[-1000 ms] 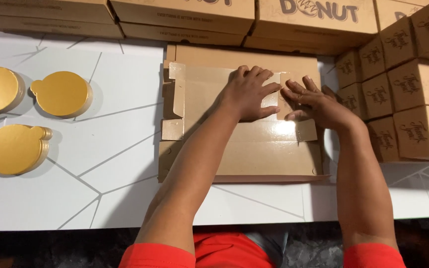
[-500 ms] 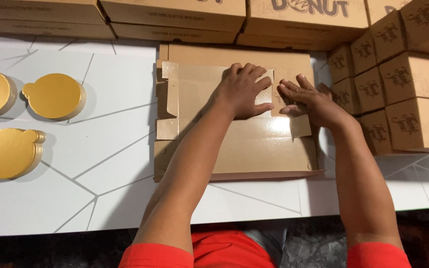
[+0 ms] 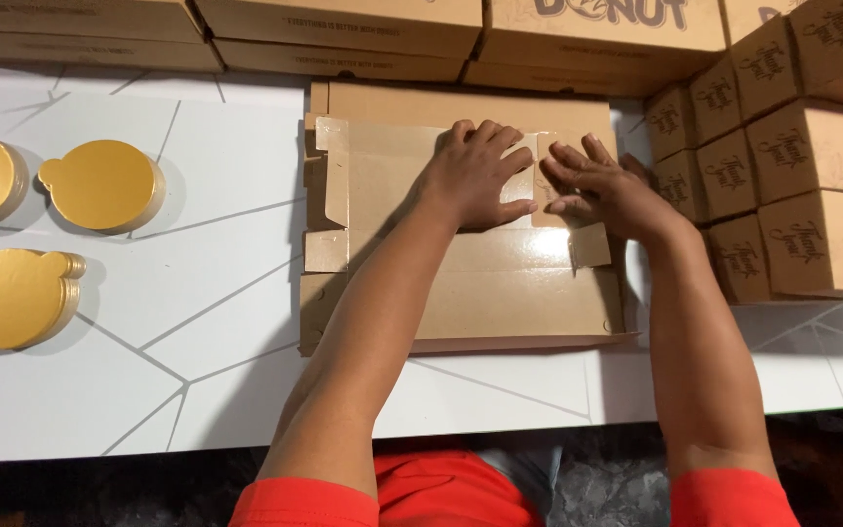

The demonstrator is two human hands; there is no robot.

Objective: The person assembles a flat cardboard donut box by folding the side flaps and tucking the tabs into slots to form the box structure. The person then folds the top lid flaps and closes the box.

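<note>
Both hands pressing flat on a cardboard box blank, centre of the frame

The left hand point(image 3: 475, 174) and right hand point(image 3: 597, 185) are lying open, fingers spread, on the unfolded brown box point(image 3: 461, 273) (gripping nothing). Gold cake boards point(image 3: 100, 183) are sitting at the left on the white table point(image 3: 148, 390), with finished boxes point(image 3: 792, 195) stacking up at the right.

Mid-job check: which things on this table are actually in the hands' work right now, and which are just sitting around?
In hand:
- flat cardboard box blank, unfolded on the white table
- left hand and right hand, both pressing flat on its upper panel

Lying about:
- gold round boards, left, in three stacks
- assembled brown boxes, stacked along the back and right
</note>
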